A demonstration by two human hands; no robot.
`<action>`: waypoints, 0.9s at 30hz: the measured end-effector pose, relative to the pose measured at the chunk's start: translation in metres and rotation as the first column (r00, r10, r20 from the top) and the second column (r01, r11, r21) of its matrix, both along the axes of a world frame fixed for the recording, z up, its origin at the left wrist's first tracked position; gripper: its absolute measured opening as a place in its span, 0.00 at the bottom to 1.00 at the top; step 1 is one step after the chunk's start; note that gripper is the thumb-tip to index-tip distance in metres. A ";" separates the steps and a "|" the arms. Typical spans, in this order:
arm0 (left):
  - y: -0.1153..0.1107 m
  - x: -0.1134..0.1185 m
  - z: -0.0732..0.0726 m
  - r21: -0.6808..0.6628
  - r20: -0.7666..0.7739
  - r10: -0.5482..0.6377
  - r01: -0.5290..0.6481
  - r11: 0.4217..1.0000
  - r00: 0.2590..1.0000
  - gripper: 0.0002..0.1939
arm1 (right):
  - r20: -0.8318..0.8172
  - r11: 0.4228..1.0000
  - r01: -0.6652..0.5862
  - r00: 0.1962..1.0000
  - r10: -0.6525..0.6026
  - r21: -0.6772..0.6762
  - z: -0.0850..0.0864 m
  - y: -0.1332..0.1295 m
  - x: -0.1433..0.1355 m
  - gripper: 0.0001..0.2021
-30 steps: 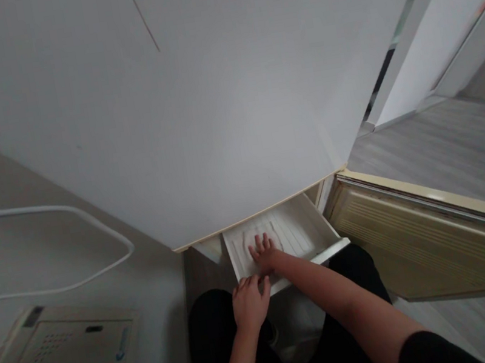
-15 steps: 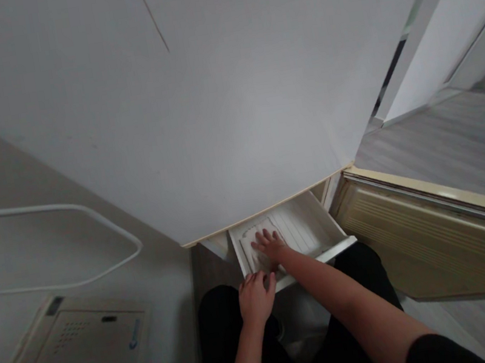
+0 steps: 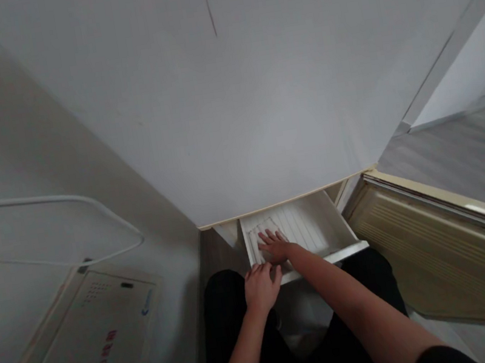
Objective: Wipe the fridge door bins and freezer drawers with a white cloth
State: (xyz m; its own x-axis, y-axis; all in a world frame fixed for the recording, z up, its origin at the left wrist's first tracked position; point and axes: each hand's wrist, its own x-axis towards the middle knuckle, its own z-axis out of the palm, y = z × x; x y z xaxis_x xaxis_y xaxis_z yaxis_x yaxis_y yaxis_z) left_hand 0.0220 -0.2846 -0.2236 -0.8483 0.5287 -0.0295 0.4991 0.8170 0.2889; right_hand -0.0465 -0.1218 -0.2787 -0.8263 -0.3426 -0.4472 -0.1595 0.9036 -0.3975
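Observation:
A white drawer (image 3: 339, 224) is pulled out below a large pale panel. In its left part lies a flat whitish item (image 3: 255, 234), perhaps cloth or paper; too dim to tell. My right hand (image 3: 275, 247) rests on this item with its fingers spread. My left hand (image 3: 261, 286) is at the drawer's front left edge, fingers apart and bent over the rim, close beside my right hand. Neither hand holds anything that shows.
An open door with a yellowish ribbed inner side (image 3: 447, 253) stands at the right. A white cable (image 3: 65, 198) loops along the left wall above a pale box with red lettering (image 3: 99, 351). My knees flank the drawer.
The view has shifted, so the drawer and door sit further right in the picture. Both hands stay at the left part of the drawer, my right hand still flat on the whitish item.

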 end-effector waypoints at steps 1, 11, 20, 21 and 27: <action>0.000 0.000 0.000 -0.002 -0.002 0.009 -0.009 1.000 1.000 0.17 | -0.023 1.000 0.023 0.999 -0.022 0.017 0.002 -0.001 0.000 0.47; -0.002 -0.001 -0.004 0.002 -0.015 -0.010 0.010 1.000 1.000 0.17 | -0.040 0.944 0.283 0.959 -0.280 0.167 0.003 -0.003 -0.003 0.65; -0.001 -0.001 -0.003 -0.043 -0.054 -0.019 0.016 0.999 0.998 0.19 | -0.034 0.982 0.103 0.995 -0.098 0.160 0.001 -0.005 0.003 0.57; -0.001 -0.001 -0.003 -0.050 -0.058 -0.019 0.016 0.999 0.998 0.19 | -0.043 0.991 0.004 0.999 0.002 0.132 0.000 -0.005 0.004 0.53; 0.000 -0.001 -0.005 -0.054 -0.056 -0.018 0.015 0.998 0.998 0.18 | 0.013 0.992 -0.096 0.995 0.095 0.084 -0.007 0.028 0.007 0.60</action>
